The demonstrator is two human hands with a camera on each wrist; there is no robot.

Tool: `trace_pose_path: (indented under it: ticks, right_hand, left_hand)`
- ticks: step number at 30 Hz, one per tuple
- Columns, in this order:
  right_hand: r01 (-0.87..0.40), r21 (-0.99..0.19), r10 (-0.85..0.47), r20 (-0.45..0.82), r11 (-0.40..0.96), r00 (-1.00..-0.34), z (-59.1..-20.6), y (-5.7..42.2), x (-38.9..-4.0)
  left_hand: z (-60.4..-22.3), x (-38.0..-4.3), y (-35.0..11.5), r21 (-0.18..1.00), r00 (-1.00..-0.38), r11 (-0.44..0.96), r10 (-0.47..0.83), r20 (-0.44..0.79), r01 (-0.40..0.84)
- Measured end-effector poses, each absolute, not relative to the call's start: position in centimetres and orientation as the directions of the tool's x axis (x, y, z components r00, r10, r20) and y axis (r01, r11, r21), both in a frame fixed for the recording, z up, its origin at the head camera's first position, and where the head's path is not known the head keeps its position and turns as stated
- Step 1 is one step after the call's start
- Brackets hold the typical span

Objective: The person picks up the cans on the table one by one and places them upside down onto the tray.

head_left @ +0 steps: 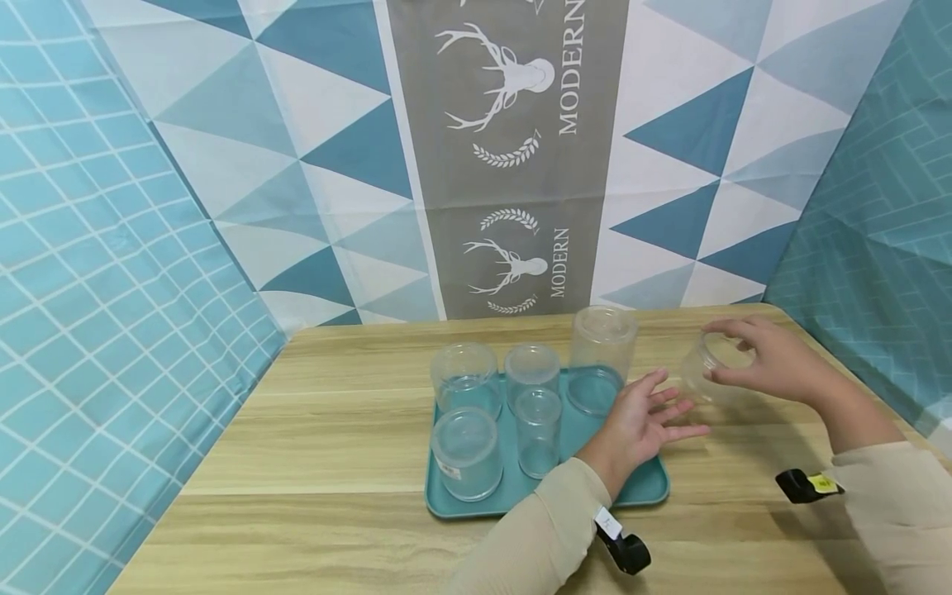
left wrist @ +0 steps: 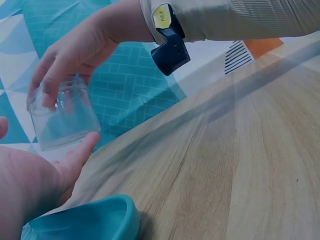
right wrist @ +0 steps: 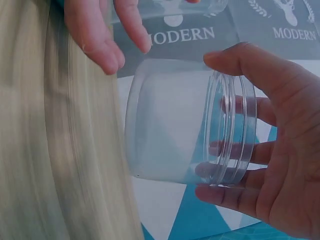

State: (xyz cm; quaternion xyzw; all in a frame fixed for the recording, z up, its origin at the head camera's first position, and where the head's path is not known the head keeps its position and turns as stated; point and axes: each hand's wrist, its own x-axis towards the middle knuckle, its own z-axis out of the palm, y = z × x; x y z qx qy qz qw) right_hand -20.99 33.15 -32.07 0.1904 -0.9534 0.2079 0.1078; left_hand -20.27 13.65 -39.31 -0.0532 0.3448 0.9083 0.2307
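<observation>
My right hand (head_left: 773,359) grips a clear plastic jar (right wrist: 170,125) by its threaded rim, fingers and thumb curled round it. In the head view the held jar (head_left: 706,368) is tilted above the wood to the right of a teal tray (head_left: 476,510). The left hand (head_left: 643,417) reaches over the tray's right side, palm turned up and fingers spread, its fingertips close to the jar's base. On the tray stand several upside-down clear jars: a tall one (head_left: 604,347) at the back right, a narrow one (head_left: 539,434) in the middle and a squat one (head_left: 467,454) at the front left.
Two more clear jars, one at the back left (head_left: 464,380) and one at the back middle (head_left: 531,372), share the tray. The wooden table (head_left: 335,446) extends on both sides. Patterned cloth (head_left: 513,165) hangs behind it.
</observation>
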Motion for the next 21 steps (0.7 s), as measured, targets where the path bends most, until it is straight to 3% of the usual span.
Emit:
trace_pose_path:
  ticks: [21]
  right_hand:
    - [-0.528,-0.317,-0.402,0.385,0.788,-0.831,-31.6,31.8,-19.0]
  left_hand:
    - [-39.1,-19.8,13.3,0.521,-0.84,-0.665,0.484,-0.244,-0.534]
